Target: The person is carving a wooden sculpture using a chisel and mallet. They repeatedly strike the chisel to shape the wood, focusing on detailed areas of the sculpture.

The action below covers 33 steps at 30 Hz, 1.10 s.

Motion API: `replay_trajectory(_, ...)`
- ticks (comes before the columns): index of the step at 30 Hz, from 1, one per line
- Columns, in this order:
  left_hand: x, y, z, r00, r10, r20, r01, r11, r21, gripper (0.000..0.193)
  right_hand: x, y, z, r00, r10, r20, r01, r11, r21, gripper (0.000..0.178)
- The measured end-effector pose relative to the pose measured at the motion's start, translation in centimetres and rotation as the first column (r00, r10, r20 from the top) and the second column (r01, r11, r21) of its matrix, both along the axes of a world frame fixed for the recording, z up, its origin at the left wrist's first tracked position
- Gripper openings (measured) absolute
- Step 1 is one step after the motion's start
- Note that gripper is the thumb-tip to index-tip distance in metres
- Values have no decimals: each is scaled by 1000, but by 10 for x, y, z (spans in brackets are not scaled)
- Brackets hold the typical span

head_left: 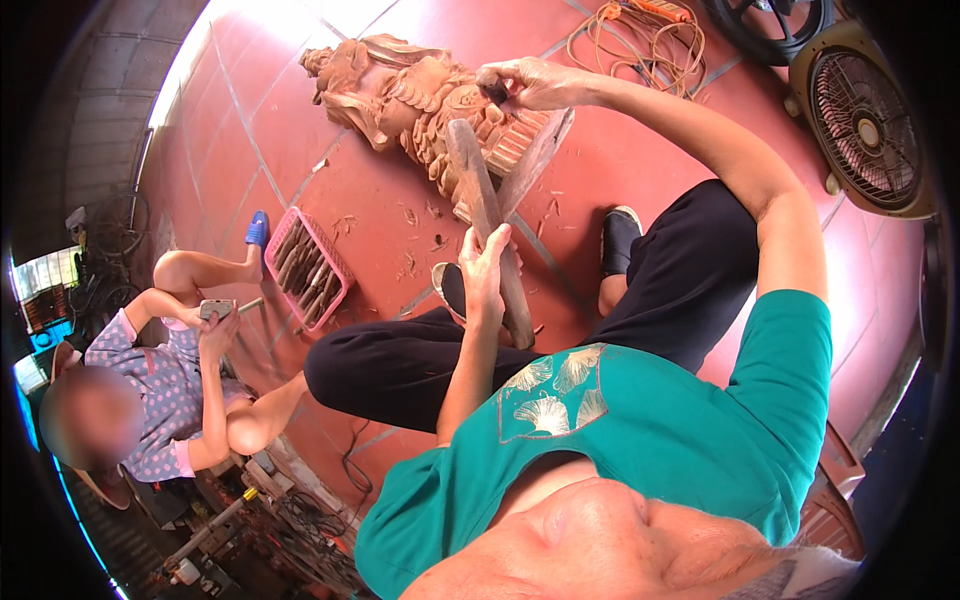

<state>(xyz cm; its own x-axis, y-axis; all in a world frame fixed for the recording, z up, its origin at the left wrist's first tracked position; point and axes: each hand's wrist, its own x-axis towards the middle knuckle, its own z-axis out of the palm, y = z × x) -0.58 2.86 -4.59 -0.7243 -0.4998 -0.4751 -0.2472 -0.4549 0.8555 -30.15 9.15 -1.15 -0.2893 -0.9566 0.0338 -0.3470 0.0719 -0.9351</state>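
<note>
A carved wooden figure (430, 105) lies on its side on the red tiled floor, covered in deep folds and scroll shapes. My left hand (483, 268) is closed around a long, worn wooden bar (468, 165), which slants up against the near side of the carving. Over the carving's right end, my right hand (540, 84) pinches a small dark block (493, 88). Whether the block touches the carved surface cannot be made out. A pale wooden plank (540, 155) sticks out beside the bar at the carving's near end.
Wood chips (410, 240) litter the tiles. A pink basket (340, 262) of chisel-like tools stands to the left, near a seated person (175, 350) holding a phone (215, 309). An orange cord (655, 45) lies coiled at the back; a box fan (865, 130) stands at the right.
</note>
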Motion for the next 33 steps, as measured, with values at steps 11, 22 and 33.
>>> replay_trajectory(11, 1, -1, 5, 999, 28, -21, -28, 999, -31, 22, 4, -6, -11, 987, 60, -150, -58, 998, 18, 23)
replay_trajectory(22, -3, 4, 25, 969, 62, -241, -151, 916, -371, 24, 22, -9, 2, 864, 177, -471, -195, 981, 11, 51)
replay_trajectory(33, -11, -2, 35, 990, -71, -123, 9, 895, -445, 30, 9, -19, -11, 937, 190, -294, -181, 982, 59, 46)
